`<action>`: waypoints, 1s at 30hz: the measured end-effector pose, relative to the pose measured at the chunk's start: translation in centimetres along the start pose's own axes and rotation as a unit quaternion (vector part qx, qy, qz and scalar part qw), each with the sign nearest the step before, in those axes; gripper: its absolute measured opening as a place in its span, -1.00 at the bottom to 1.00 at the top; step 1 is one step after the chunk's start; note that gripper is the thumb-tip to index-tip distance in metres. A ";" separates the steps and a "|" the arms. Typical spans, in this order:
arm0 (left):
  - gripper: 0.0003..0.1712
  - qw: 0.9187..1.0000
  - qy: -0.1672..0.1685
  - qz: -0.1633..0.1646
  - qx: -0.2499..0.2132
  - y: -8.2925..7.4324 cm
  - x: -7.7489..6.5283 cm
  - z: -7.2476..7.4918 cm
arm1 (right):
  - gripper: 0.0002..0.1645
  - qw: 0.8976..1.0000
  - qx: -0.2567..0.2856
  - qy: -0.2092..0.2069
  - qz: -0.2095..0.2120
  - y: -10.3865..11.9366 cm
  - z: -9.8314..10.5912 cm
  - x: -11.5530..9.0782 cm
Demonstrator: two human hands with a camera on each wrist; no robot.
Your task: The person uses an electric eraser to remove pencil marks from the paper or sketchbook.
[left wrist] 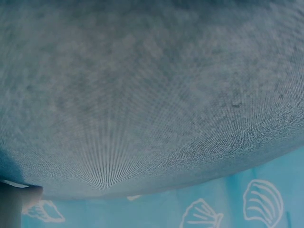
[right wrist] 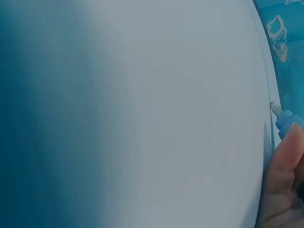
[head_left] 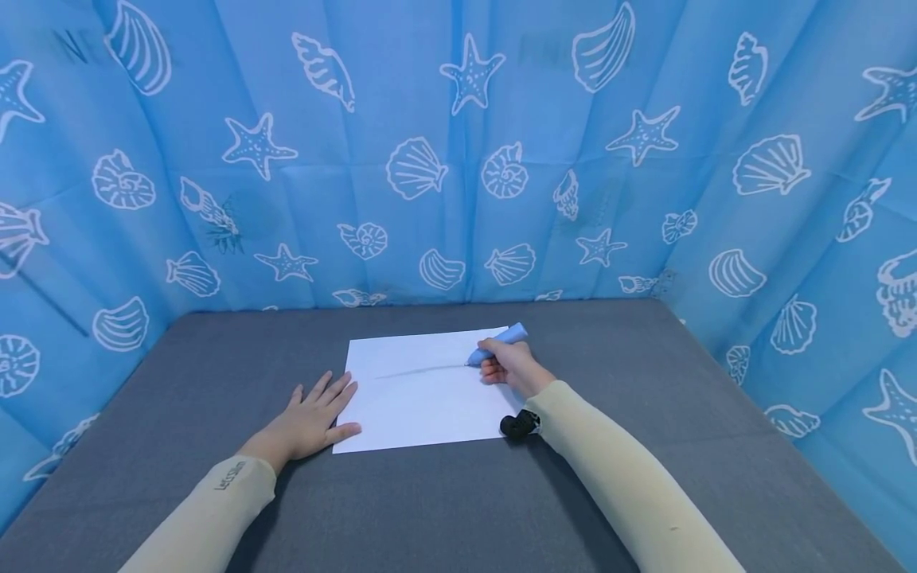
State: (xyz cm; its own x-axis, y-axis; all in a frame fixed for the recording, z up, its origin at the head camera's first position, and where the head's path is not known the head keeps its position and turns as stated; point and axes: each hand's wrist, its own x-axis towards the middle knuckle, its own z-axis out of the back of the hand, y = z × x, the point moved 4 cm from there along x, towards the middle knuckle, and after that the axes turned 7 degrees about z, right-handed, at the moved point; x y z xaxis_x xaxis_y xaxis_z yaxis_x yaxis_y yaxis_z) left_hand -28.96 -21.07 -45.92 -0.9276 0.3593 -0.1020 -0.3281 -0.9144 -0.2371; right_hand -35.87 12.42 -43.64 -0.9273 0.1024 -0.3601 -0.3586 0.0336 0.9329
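Observation:
A sheet of white paper (head_left: 423, 414) lies on the grey table. My right hand (head_left: 507, 368) grips a thick blue pen (head_left: 510, 333) over the paper's upper right part, its narrow tip right at the sheet. In the right wrist view the thumb presses along the blue pen (right wrist: 288, 121), whose pale tip points at the paper. A thin grey line (head_left: 419, 371) runs leftward across the sheet from the tip. Flat with spread fingers, my left hand (head_left: 313, 420) rests at the paper's left edge, fingertips and thumb overlapping it.
The grey table (head_left: 401, 509) extends around the sheet on all sides. Blue curtains (head_left: 430, 223) printed with white shells and starfish hang behind the table and along both sides. A black wrist device (head_left: 517, 424) sits at the right sleeve's cuff.

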 end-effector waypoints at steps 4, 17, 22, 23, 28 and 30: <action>0.02 1.000 0.001 -0.004 0.002 -0.1 0.1 -0.1 | -0.72 1.000 0.002 0.000 0.001 0.0 0.2 0.0; 0.02 1.000 -0.002 -0.005 0.000 0.0 0.2 -0.3 | -0.71 1.000 -0.012 0.000 -0.002 0.1 0.3 0.1; 0.01 1.000 -0.003 -0.005 -0.002 -0.1 0.0 -0.1 | -0.71 1.000 -0.003 0.000 -0.006 0.1 0.1 0.3; 0.01 1.000 -0.003 -0.005 -0.003 -0.2 0.0 -0.1 | -0.71 1.000 0.000 0.001 -0.006 0.1 0.0 0.3; 0.01 1.000 -0.004 -0.005 -0.005 0.0 0.0 -0.1 | -0.68 1.000 0.015 0.005 -0.005 0.1 0.0 0.2; 0.01 1.000 -0.004 -0.005 -0.005 0.1 0.0 -0.1 | -0.65 1.000 0.025 0.007 -0.005 0.1 0.1 0.1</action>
State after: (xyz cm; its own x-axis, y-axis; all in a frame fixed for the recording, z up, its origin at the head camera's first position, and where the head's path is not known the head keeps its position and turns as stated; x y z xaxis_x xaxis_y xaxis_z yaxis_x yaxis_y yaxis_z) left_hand -28.97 -21.10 -46.04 -0.9261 0.3661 -0.0916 -0.3350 -0.9093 -0.2469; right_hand -36.02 12.49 -43.56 -0.9257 0.0871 -0.3682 -0.3614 0.0850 0.9285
